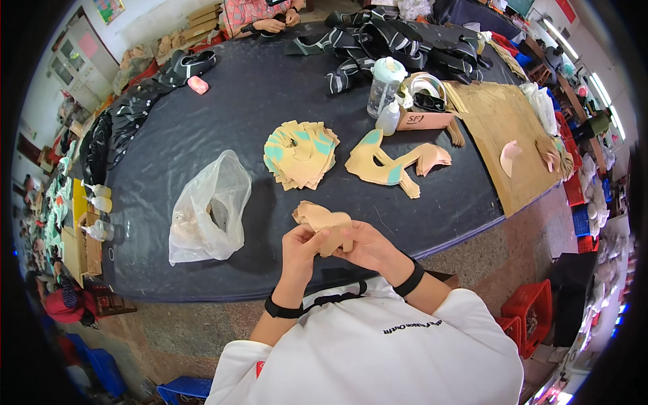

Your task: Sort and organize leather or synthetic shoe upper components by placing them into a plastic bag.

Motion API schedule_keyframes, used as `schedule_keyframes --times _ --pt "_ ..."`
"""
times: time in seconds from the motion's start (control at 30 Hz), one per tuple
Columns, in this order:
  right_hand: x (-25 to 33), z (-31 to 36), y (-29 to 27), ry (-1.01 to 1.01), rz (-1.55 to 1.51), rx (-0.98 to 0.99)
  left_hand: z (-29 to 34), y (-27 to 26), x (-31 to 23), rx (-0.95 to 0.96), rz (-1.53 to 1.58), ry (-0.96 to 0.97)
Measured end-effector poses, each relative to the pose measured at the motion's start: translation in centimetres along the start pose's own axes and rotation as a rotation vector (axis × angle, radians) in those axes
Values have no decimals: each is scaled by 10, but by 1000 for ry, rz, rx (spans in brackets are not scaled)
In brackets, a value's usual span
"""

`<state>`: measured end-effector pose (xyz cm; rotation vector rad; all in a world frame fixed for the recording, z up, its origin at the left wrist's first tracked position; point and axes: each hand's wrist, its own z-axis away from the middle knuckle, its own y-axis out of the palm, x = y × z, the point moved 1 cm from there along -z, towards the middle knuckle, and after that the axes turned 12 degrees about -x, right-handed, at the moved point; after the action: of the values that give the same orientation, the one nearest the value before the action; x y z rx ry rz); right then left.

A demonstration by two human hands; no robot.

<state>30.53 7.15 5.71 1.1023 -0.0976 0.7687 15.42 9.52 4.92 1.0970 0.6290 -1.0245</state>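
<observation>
Tan die-cut leather shoe pieces, a small stack, are held above the near edge of the dark oval table, in front of the person's chest. The left hand clamps the stack from below, thumb on top and fingers curled shut on it. The right hand grips the stack's right side, fingers closed around its edge.

Step in hand, as judged: squaring or separating the stack. The next move would call for a fingertip pinch on one single layer while the other hand keeps the rest aligned.

Count on the table:
- Two piles of tan pieces with teal patches: a fanned pile at centre and a spread pile to its right.
- One crumpled clear plastic bag, near the left of the near edge.
- One clear plastic jar with pale lid and one small white squeeze bottle, toward the far edge.
- One brown cardboard sheet at the right edge.
</observation>
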Motion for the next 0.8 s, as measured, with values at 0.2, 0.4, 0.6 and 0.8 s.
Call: schedule_keyframes --times 0.2,0.4,0.6,0.8 --pt "5 -2 -7 -60 267 -124 -2 -1 0 73 -140 24" --pt "-8 3 -16 -51 29 -63 1 -7 14 261 -16 -62" --pt "-24 6 -35 -123 56 -174 3 -13 31 259 -51 -28" --pt "-23 11 -76 122 -75 217 13 -14 40 490 -128 -123"
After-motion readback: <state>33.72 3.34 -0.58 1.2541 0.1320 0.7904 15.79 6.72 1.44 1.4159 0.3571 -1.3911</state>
